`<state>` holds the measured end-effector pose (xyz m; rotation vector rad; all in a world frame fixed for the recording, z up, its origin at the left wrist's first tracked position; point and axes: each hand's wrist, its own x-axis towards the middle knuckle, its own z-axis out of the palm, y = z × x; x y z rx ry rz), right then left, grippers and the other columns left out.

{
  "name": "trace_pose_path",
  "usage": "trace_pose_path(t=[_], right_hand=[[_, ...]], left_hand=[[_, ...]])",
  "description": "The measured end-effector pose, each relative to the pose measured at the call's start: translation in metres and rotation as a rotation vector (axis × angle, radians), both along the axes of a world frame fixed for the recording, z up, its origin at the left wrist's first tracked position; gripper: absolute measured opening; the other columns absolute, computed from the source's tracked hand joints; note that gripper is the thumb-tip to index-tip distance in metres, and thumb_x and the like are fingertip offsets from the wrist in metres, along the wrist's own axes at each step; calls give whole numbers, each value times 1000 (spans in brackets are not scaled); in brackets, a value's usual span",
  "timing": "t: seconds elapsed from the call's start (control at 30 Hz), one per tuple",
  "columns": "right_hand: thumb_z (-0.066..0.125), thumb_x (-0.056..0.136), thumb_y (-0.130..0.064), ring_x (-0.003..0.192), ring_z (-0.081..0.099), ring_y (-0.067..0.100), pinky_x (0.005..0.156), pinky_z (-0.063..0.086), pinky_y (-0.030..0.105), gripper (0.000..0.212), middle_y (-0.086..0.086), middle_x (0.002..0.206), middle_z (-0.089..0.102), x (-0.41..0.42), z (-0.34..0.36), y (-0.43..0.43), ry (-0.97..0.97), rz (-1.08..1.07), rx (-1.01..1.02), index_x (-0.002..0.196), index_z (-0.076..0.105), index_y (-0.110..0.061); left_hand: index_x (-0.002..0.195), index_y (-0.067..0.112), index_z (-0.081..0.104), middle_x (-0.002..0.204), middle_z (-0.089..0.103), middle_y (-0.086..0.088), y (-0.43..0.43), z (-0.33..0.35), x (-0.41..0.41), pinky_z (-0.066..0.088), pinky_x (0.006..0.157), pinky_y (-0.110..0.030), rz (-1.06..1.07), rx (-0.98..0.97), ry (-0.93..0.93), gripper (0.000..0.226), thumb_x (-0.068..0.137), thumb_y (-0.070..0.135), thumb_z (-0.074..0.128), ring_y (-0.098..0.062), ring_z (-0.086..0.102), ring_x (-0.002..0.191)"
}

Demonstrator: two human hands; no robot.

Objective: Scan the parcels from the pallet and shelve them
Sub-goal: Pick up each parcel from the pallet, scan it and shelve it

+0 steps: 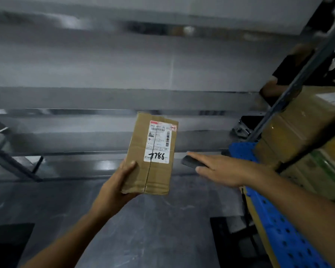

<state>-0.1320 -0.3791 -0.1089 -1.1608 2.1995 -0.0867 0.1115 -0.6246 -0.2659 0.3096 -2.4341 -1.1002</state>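
Two bare forearms rise from the bottom edge of the frame over a grey concrete floor (143, 238). At centre, the left hand (114, 184) grips a small cardboard parcel (141, 161) by its lower left corner. The thumb presses on the front face and the fingers curl behind, holding it upright in the air. Its shipping label (159, 142), hand-marked "7786", faces the camera. At centre right, the right hand (224, 169) holds a dark handheld scanner (191, 161) just beside the parcel's right edge, forefinger laid straight along its top, thumb below. A blue plastic pallet (278, 229) stacked with cartons (298, 128) fills the right side, and blurred shelving (104, 97) runs across the background. The scan looks imminent, but the scanner sits low beside the label rather than square to the barcode, so a misread seems possible. The one-corner grip could also let the parcel tip or slip.
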Motion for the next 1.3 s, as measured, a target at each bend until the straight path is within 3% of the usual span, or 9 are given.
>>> trace_pose_path(t=[0.13,0.4,0.6,0.7,0.77,0.97,1.07,1.2,1.3], right_hand=[[20,98,-65,116,51,29,99,43,45,57,8,126,46,48,47,-7,268,105,82,148,-9,-59],[15,101,-61,122,49,33,102,40,46,59,15,137,45,123,98,-7,418,226,271,154,-7,-49],[16,98,-65,116,51,31,101,42,47,61,15,134,48,144,109,-20,419,205,259,153,-4,-49],[19,82,-87,114,53,28,98,45,46,76,10,130,51,140,102,-25,391,199,174,147,-5,-57],[21,64,-100,117,54,26,97,47,44,95,6,135,52,141,88,-30,332,150,90,147,-4,-60],[56,73,-83,135,45,14,102,40,28,97,-6,157,39,148,14,-68,10,-161,-303,153,11,-53],[67,72,-76,119,53,7,91,42,24,94,-8,146,51,150,8,-122,-107,-208,-532,150,18,-58],[67,65,-81,128,54,16,100,49,38,104,-10,153,43,157,39,-211,-205,-103,-723,151,13,-58],[62,61,-86,128,52,16,95,47,34,100,-7,154,42,169,73,-280,-218,-24,-831,142,5,-71]], left_hand=[[156,32,34,156,37,24,-11,14,40,39,94,-2,-10,-40,53,92,79,48,80,11,47,131],[157,43,28,162,29,23,-19,32,114,43,96,-5,-17,-93,70,91,80,54,75,12,43,133],[155,41,30,159,41,0,-29,49,140,55,93,-28,-7,-131,84,92,77,49,77,-14,57,126],[156,37,31,160,41,2,-33,53,145,47,95,-10,3,-106,94,93,77,46,79,-1,52,130],[154,38,35,156,46,9,-35,55,146,47,95,-10,32,-20,119,92,75,42,83,6,52,130],[149,50,38,137,54,27,-53,82,141,48,89,-11,135,103,156,90,71,68,80,2,61,118],[145,56,40,132,58,29,-78,115,144,49,87,-12,232,125,185,92,66,53,88,4,62,111],[145,47,45,133,59,25,-126,172,160,48,90,-13,315,113,239,93,65,39,91,5,61,111],[145,43,47,133,58,22,-178,217,180,52,95,-22,370,86,282,95,63,37,94,-1,61,115]])
